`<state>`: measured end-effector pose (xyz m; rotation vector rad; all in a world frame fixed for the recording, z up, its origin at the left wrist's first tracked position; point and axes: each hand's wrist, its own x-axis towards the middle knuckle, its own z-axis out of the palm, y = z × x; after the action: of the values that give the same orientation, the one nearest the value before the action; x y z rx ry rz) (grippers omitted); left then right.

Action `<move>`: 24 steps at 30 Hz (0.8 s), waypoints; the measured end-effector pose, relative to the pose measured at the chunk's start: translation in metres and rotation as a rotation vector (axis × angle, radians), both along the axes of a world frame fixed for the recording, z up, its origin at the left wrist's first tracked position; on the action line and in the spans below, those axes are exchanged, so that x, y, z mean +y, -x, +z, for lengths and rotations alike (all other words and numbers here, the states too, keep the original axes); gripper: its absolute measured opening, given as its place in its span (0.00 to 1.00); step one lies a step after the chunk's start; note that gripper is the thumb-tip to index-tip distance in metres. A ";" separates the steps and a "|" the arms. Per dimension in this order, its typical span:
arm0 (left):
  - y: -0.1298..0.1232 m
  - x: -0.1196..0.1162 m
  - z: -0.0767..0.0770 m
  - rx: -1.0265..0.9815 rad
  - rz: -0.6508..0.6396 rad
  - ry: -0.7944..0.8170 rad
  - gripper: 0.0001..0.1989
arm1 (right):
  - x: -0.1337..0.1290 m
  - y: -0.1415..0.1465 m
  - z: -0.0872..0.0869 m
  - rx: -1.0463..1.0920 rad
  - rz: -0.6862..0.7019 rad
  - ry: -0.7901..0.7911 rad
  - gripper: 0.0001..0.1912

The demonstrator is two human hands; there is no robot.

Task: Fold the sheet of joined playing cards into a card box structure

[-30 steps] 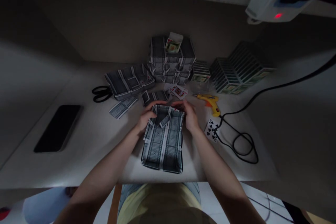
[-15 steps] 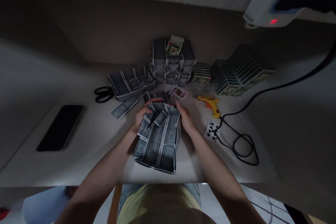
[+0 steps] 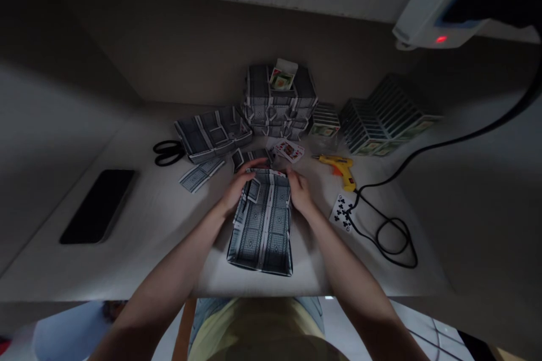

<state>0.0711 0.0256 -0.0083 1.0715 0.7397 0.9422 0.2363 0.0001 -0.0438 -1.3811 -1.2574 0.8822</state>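
Between my two hands is an open box made of playing cards (image 3: 265, 225), its patterned card backs facing up and its near end low over the tabletop. My left hand (image 3: 237, 187) grips the far left side, with fingers curled round the edge. On the far right side, my right hand (image 3: 300, 190) holds the wall, its fingertips partly hidden. A small card piece (image 3: 253, 190) lies against the box's inner left side. Just beyond the box sit a small folded card part (image 3: 249, 157) and loose face-up cards (image 3: 289, 150).
At the back stands a large card-built block (image 3: 277, 101) with a card packet on top. Left are another card tray (image 3: 214, 132), scissors (image 3: 168, 152) and a phone (image 3: 98, 206). Right are a yellow glue gun (image 3: 341, 168), its black cable (image 3: 402, 225), and stacked card packs (image 3: 372, 124).
The card box has turned slightly, its near end swinging right. Its left wall now stands straighter, and the inner card piece lies closer to that wall. My left hand has shifted right.
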 end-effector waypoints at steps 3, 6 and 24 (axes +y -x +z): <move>0.002 0.003 -0.001 0.138 0.122 -0.019 0.15 | 0.000 0.002 0.000 -0.039 -0.001 -0.016 0.23; 0.005 0.003 -0.001 0.244 0.305 -0.069 0.09 | 0.000 0.002 0.002 -0.074 0.002 -0.036 0.22; 0.013 0.004 0.000 0.442 0.479 -0.170 0.09 | -0.004 -0.015 0.018 -0.244 -0.222 -0.136 0.19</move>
<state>0.0586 0.0300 -0.0080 1.3000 1.3410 1.2025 0.2514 -0.0039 -0.0254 -1.5162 -1.2893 0.4775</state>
